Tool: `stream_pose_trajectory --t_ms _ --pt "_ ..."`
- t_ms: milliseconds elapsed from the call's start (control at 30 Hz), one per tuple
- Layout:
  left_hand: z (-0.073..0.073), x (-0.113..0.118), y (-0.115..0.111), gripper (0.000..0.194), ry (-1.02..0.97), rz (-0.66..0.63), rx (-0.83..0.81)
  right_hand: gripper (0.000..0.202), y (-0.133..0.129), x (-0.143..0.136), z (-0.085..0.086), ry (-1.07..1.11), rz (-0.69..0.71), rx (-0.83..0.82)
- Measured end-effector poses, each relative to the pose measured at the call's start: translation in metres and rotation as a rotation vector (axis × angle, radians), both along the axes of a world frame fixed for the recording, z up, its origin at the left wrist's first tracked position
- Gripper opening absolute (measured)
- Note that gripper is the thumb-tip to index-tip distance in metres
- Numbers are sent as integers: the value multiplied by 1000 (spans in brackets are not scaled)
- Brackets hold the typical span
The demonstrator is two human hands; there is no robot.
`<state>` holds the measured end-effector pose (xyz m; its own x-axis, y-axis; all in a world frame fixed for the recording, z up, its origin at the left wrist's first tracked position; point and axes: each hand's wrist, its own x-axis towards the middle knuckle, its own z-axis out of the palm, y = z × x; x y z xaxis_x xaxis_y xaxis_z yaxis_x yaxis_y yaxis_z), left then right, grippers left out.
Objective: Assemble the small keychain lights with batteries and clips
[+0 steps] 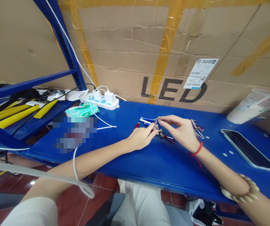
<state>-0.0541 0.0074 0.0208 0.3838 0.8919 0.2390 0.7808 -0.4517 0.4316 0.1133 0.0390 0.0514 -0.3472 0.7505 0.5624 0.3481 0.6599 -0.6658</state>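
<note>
My left hand (141, 137) rests low over the blue table (135, 160), its fingers closed on a small bunch of slim metal tubes with clips. A blue tube (151, 119) and a silver tube (145, 121) stick out beyond the fingers, and a red one (136, 126) lies just left of them. On the right side of the bunch hangs a red carabiner (169, 139). My right hand (181, 129) pinches at the metal clip end with thumb and forefinger. Behind its wrist lies a second bunch, purple and silver carabiners (197, 128). Fingers partly hide the held pieces.
A phone (250, 150) and a plastic cup (245, 108) are at the right. Left of my hands are a white power strip (104, 103), a green packet (81, 110) and loose white cable (106, 126). A large cardboard box (120, 56) stands behind the table.
</note>
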Motion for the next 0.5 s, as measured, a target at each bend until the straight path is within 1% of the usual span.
stream_pose_trajectory --t_ms 100,200,267,400,500 --pt "-1 -1 1 36 -51 -57 -14 29 -2 -3 1 68 34 -90" --pt "-3 -1 2 30 -100 -108 28 31 -4 -4 3 100 55 -106" --pt "-3 -1 2 28 -150 -127 19 31 -7 -5 5 64 59 -70" --pt "-1 -1 1 27 -213 -167 -63 27 -11 -4 10 -44 86 42" --pt "1 -3 1 25 -256 -179 -55 22 -12 -2 14 -69 109 110"
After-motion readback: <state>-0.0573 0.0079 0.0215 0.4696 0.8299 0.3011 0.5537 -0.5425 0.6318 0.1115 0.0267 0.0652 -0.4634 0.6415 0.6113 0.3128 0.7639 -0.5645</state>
